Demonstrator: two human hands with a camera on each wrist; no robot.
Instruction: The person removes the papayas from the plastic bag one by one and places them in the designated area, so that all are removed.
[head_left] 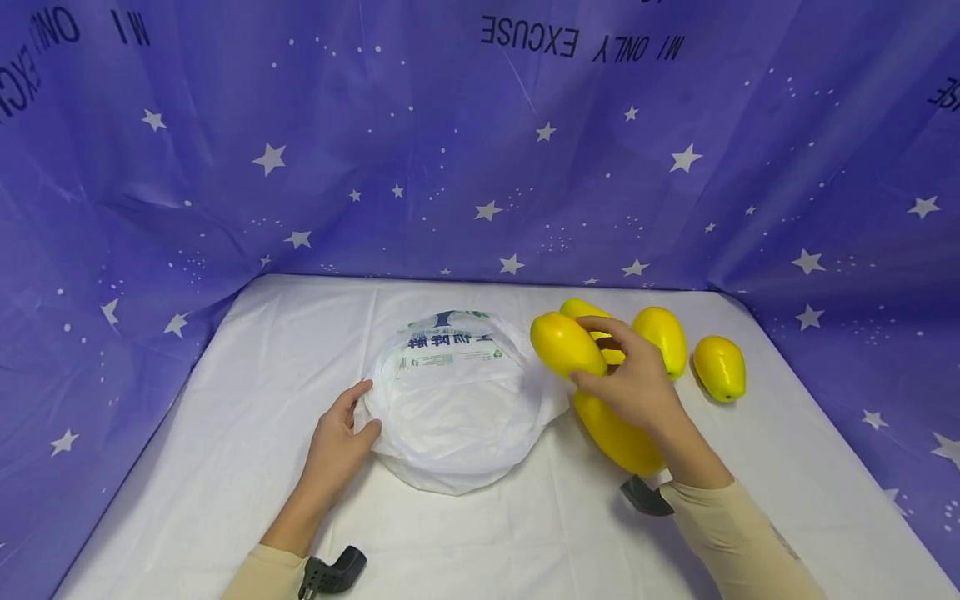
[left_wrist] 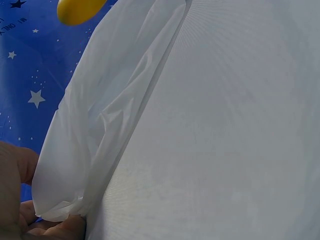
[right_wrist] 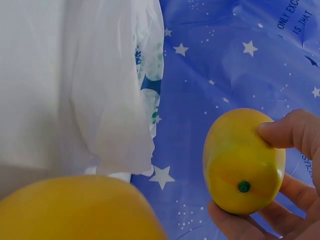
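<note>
A white, partly see-through plastic bag (head_left: 450, 477) with green and dark print stands on the white tablecloth, its round mouth spread open upward. My left hand (head_left: 337, 442) holds the bag's left rim between thumb and fingers; in the left wrist view some fingertips (left_wrist: 65, 227) lie under the plastic edge. To the right of the mouth, my right hand (head_left: 633, 375) grips a smooth yellow mango (head_left: 564, 343), raised above the table. Its small green stem end faces the right wrist camera, thumb (right_wrist: 287, 132) on one side and fingers on the other.
Close around my right hand lie more yellow mangoes: a large one (head_left: 615, 433) below it, one (head_left: 581, 309) partly hidden behind, and one (head_left: 663, 337) beyond. Another mango (head_left: 720, 368) lies farther right. A purple starred curtain (head_left: 420, 167) surrounds the table's back and sides.
</note>
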